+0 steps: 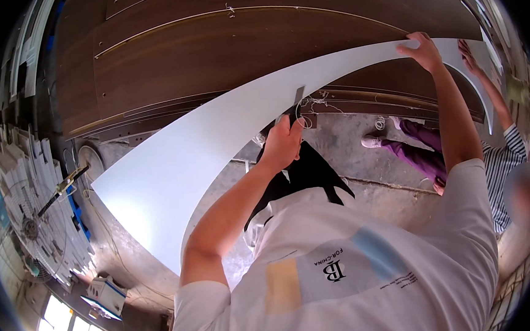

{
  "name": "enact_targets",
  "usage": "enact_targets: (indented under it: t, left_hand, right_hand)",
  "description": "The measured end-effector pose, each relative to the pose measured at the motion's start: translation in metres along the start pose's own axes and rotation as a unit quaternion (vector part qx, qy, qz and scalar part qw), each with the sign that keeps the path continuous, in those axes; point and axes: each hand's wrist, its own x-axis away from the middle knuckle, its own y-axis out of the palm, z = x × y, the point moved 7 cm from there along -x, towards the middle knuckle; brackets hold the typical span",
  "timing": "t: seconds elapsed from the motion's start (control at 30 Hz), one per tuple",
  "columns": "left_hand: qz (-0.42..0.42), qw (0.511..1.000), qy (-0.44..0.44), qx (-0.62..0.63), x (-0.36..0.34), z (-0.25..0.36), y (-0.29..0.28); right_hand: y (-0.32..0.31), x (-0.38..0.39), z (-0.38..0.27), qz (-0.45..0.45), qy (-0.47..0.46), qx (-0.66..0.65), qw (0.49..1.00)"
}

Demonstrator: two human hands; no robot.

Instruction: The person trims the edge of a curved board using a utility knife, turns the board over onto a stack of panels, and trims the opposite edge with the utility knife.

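A long, bendy white sheet (172,153) arches across in front of me, its left end wide and hanging low. In my left hand (283,144) is a dark-handled tool with a flat metal blade (299,94); the fingers wrap its handle. The blade overlaps the sheet's near edge in view; whether it touches I cannot tell. My right hand (423,53) grips the sheet farther right, fingers over its far edge and thumb on its face. Beyond it, a co-worker's hand (468,57) rests on the sheet near its right end.
Dark brown boards (178,61) form a large surface ahead. White thread (319,103) lies tangled by their near edge. The co-worker in purple trousers (421,157) is at the right. Stacked white strips (44,175), a fan (31,228) and a white box (107,294) are at left.
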Motion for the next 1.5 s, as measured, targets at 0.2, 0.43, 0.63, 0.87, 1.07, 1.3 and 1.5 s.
enact_targets:
  t: [0.2,0.43,0.63,0.87,1.07,1.3,1.5]
  left_hand:
    - [-0.013,1.0,0.005,-0.001,-0.011,0.009,0.013]
    - [-0.034,0.999,0.033,0.013,-0.045,0.031,0.059]
    - [-0.024,0.999,0.034,0.03,-0.065,0.048,0.093]
    - [-0.011,0.999,0.007,0.029,-0.052,0.039,0.089]
    - [0.009,0.999,0.006,0.05,-0.044,0.022,0.087]
    - [-0.03,0.999,-0.003,0.015,-0.049,0.031,0.098]
    - [-0.044,0.999,0.001,-0.001,-0.065,0.041,0.115]
  right_hand:
    - [-0.005,0.003,-0.007,0.0,0.014,0.007,1.0]
    - [-0.013,0.013,-0.013,-0.006,0.037,0.004,0.999]
    - [-0.019,0.019,-0.024,0.01,0.047,0.011,0.999]
    - [-0.023,0.031,-0.029,0.02,0.049,0.014,0.998]
    - [-0.025,0.036,-0.035,0.02,0.033,0.017,0.999]
    - [-0.022,0.036,-0.029,0.01,0.033,0.016,0.999]
    - [-0.021,0.037,-0.029,0.014,0.036,0.017,0.999]
